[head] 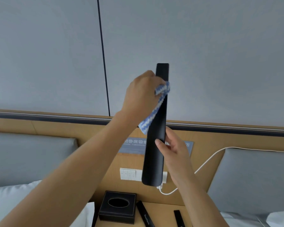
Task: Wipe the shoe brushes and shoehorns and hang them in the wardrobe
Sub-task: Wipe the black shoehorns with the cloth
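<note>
White pillow fabric [15, 199] fills the near left corner of my view, with a grey padded headboard panel [31, 154] behind it. My left hand [141, 95] is raised in the middle of the scene, its fingers curled shut around a blue-and-white zigzag cloth [156, 108], pressing it against the upper part of a long black shoehorn [156, 136]. The cloth trails down the shoehorn's left edge. I hold the shoehorn nearly upright in the air, narrow end up against the pale grey wall [203, 54], wide rounded end down in front of the white switch panel [129, 174]. My right hand [175, 149] grips it lower down from the right, thumb across the front face and the other fingers wrapped behind.

Behind the shoehorn, a blue-grey sign [133, 146] sits on the wooden headboard [56, 128]. Near the bottom, a black tissue box [118, 208] stands on the wooden bedside table [164, 213]. Just right of the box lies a second black shoehorn [145, 215] with white lettering, and further right a third black stick-like item [179, 217] that I cannot identify. A white cable [203, 164] runs from the plug below the switches up to the right, over another grey padded panel [256, 181].
</note>
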The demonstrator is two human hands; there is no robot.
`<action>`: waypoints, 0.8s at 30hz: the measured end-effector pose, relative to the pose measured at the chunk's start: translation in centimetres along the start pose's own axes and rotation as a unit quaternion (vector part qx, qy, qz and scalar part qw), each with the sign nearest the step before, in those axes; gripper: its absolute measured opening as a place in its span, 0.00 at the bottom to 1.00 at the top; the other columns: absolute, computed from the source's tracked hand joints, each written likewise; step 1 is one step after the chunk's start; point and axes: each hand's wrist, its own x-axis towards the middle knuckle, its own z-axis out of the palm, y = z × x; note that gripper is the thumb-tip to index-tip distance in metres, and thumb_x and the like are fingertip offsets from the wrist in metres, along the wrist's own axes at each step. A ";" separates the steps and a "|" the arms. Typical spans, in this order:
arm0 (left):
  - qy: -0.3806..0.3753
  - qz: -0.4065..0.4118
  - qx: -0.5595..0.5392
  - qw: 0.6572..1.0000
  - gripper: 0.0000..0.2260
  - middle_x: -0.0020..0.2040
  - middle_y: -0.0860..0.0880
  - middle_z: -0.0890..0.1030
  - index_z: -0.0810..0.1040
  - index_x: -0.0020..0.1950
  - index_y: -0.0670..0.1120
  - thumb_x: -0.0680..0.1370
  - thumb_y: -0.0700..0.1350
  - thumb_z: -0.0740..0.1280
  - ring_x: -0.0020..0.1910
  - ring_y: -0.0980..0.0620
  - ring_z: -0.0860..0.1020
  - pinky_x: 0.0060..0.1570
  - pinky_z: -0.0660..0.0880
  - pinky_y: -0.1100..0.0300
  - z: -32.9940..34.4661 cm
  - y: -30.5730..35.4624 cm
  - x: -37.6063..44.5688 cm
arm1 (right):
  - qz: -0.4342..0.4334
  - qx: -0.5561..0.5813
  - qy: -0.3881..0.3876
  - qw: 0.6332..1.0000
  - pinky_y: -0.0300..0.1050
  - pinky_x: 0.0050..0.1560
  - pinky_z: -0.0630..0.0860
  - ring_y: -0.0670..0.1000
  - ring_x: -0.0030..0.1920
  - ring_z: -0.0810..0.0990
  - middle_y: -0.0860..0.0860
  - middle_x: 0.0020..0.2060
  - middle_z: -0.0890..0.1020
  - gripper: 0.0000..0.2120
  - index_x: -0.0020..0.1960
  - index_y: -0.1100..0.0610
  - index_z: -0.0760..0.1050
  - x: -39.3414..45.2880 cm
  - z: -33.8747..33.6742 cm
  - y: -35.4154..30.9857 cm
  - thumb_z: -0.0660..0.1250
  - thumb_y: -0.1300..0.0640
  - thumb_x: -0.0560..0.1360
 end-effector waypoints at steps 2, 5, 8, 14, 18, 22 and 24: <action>-0.038 0.027 -0.023 0.999 0.12 0.52 0.43 0.80 0.84 0.57 0.45 0.77 0.45 0.67 0.48 0.39 0.79 0.47 0.76 0.46 0.7 1.0 -1.8 | -0.008 0.063 0.007 0.998 0.52 0.62 0.77 0.47 0.63 0.79 0.46 0.60 0.83 0.19 0.70 0.48 0.73 0.3 -0.3 0.1 0.65 0.60 0.80; -0.087 0.048 -0.042 0.994 0.16 0.51 0.45 0.81 0.86 0.55 0.46 0.76 0.51 0.63 0.47 0.41 0.80 0.44 0.77 0.47 1.0 1.5 -3.8 | 0.017 0.176 0.007 0.984 0.51 0.64 0.76 0.49 0.65 0.79 0.48 0.62 0.82 0.21 0.70 0.49 0.73 0.4 -0.9 0.4 0.68 0.58 0.78; -0.139 0.068 -0.046 0.987 0.08 0.50 0.48 0.82 0.86 0.53 0.49 0.77 0.47 0.69 0.48 0.45 0.80 0.45 0.76 0.48 0.9 0.7 -4.8 | 0.049 0.226 -0.045 0.972 0.47 0.57 0.80 0.52 0.65 0.79 0.50 0.64 0.80 0.23 0.72 0.47 0.70 -0.1 -1.2 0.5 0.68 0.56 0.78; -0.193 0.128 -0.025 0.972 0.06 0.50 0.52 0.82 0.86 0.51 0.51 0.76 0.43 0.72 0.46 0.49 0.77 0.42 0.76 0.49 0.4 -0.5 -6.7 | 0.129 0.406 -0.088 0.900 0.60 0.61 0.78 0.63 0.66 0.77 0.59 0.67 0.77 0.23 0.74 0.49 0.68 -0.3 -1.8 0.2 0.66 0.59 0.80; -0.176 0.136 0.011 0.975 0.08 0.50 0.50 0.81 0.85 0.53 0.51 0.76 0.41 0.71 0.46 0.48 0.76 0.38 0.76 0.49 0.8 -0.1 -8.3 | 0.154 0.455 0.003 0.877 0.62 0.58 0.80 0.65 0.61 0.81 0.62 0.63 0.80 0.17 0.71 0.53 0.69 0.4 -1.7 0.0 0.60 0.53 0.82; -0.144 0.092 0.034 0.985 0.14 0.51 0.47 0.80 0.85 0.56 0.48 0.74 0.34 0.70 0.46 0.45 0.78 0.37 0.77 0.48 1.2 -1.0 -9.6 | 0.160 0.460 0.121 0.865 0.61 0.51 0.82 0.64 0.55 0.84 0.62 0.58 0.83 0.13 0.65 0.56 0.72 1.1 -2.3 -0.1 0.58 0.52 0.83; -0.137 0.064 0.039 0.988 0.17 0.49 0.47 0.81 0.85 0.54 0.47 0.71 0.30 0.71 0.43 0.44 0.79 0.36 0.77 0.49 1.2 -2.3 -9.9 | 0.153 0.459 0.146 0.863 0.62 0.51 0.83 0.64 0.55 0.84 0.62 0.58 0.83 0.13 0.65 0.56 0.71 1.0 -2.7 -0.1 0.59 0.52 0.83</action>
